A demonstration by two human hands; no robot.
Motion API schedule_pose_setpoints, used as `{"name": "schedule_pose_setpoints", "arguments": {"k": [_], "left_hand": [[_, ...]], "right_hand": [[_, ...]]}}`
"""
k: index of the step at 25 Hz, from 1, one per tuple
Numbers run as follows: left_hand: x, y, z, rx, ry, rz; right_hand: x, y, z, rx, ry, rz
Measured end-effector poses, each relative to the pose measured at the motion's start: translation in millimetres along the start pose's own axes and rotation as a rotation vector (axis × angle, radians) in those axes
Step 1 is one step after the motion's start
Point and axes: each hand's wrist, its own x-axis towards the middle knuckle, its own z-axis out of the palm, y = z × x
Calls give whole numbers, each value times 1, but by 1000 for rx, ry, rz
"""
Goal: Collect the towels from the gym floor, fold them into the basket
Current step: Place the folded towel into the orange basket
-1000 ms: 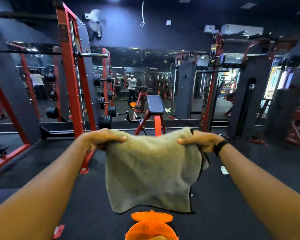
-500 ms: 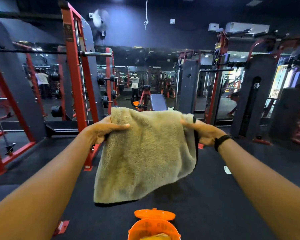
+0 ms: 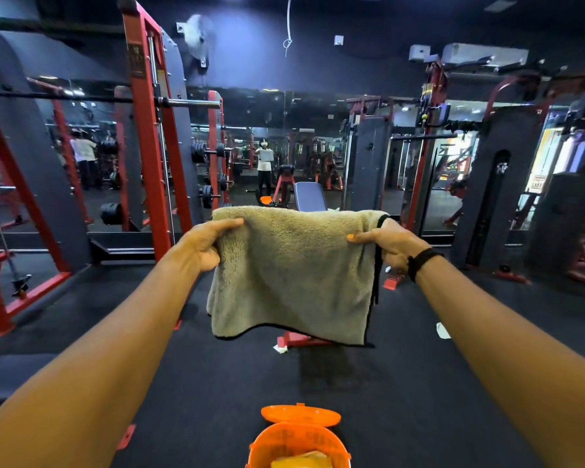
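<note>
I hold a beige towel up at arm's length in a gym.

My left hand and right hand each pinch a top corner. Below, an orange basket sits on the floor, lid open. Behind the towel, a bench, red racks and mirrors.

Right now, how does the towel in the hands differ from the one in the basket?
The held towel is beige-grey; the basket towel is yellow. The held towel hangs in the air from the left hand and right hand; the basket towel lies inside the orange basket, mostly cut off by the frame. Both look like soft cloth.
</note>
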Motion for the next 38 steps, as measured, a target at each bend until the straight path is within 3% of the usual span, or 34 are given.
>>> {"name": "schedule_pose_setpoints", "arguments": {"k": [2,4,7,10,12,14,16,18,19,20,23,24,26,29,31,33,36,38], "left_hand": [[3,1,0,-68,3,63],[5,0,-2,-2,5,200],[5,0,0,442,-73,350],[6,1,1,779,-26,435],[11,0,-3,910,42,489],[14,0,-10,1005,-3,468],[13,1,-16,997,-130,367],[10,0,-24,966,-206,289],[9,-2,-26,957,-202,273],[9,-4,-26,962,-153,273],[12,-8,-6,1111,160,347],[9,-8,7,1160,207,351],[4,-9,38,1102,129,255],[-8,-10,72,832,-57,87],[-14,-7,80,729,-84,75],[-16,-4,84,619,-92,68],[-22,-4,89,642,-195,55],[-21,-2,89,779,-287,181]], "right_hand": [[1,-1,-4,-46,75,-2],[6,-1,-7,-74,263,42],[11,4,-11,-167,495,20],[8,9,-13,-577,378,-135],[5,12,-10,-899,351,-106],[4,11,-13,-1157,370,-106],[6,9,-24,-1025,72,-221],[-1,8,-37,-672,-271,-134],[-5,8,-38,-621,-300,-77],[-6,10,-34,-656,-233,-73],[1,16,-4,-957,224,-253],[1,13,12,-991,297,-277],[4,9,37,-924,258,-258],[2,2,57,-606,44,-254],[-4,-3,59,-411,-139,-224],[-8,-6,58,-410,-308,-170],[-9,-3,61,-653,-257,-277],[-9,-2,61,-633,-144,-364]]}}
